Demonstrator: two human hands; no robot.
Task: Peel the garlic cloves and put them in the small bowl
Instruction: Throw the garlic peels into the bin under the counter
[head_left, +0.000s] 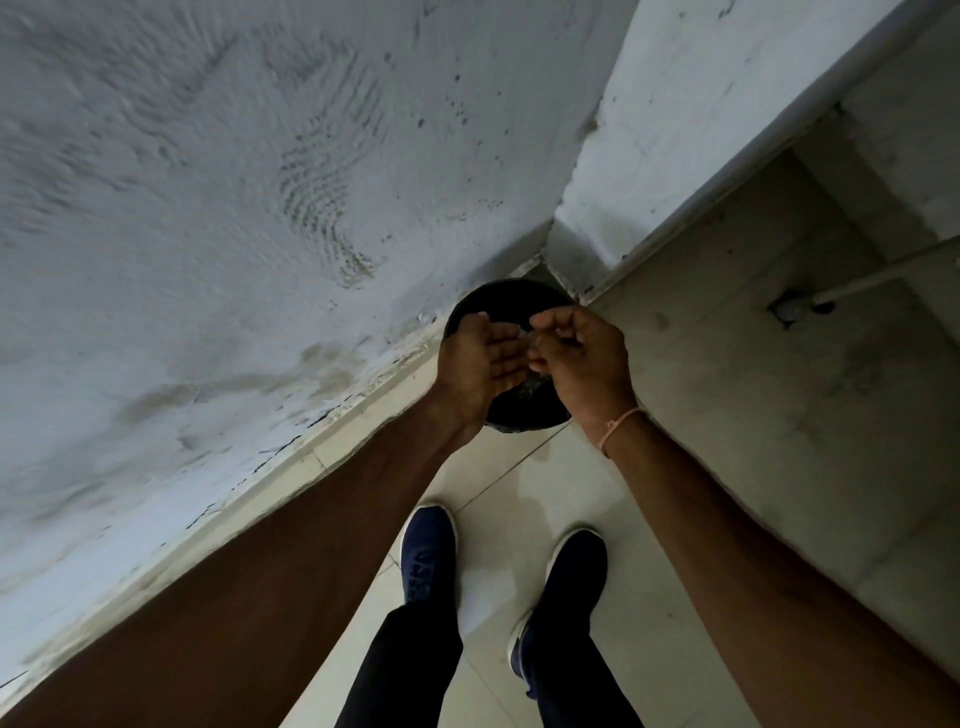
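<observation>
Near the centre of the frame both hands are held over a round black bin (506, 301) that stands on the tiled floor (727, 364) in the corner where two pale plastered walls (208, 182) meet. The left hand (480, 364) is cupped palm up, fingers straight and pressed together. The right hand (579, 353) touches its palm, fingers curled in with the tips bunched as if pinching something small and pale; what it is cannot be told. A pink thread bracelet (621, 423) circles the right wrist. Neither garlic cloves nor the small bowl can be made out. At lower centre are two navy shoes (428, 551) and dark trousers.
</observation>
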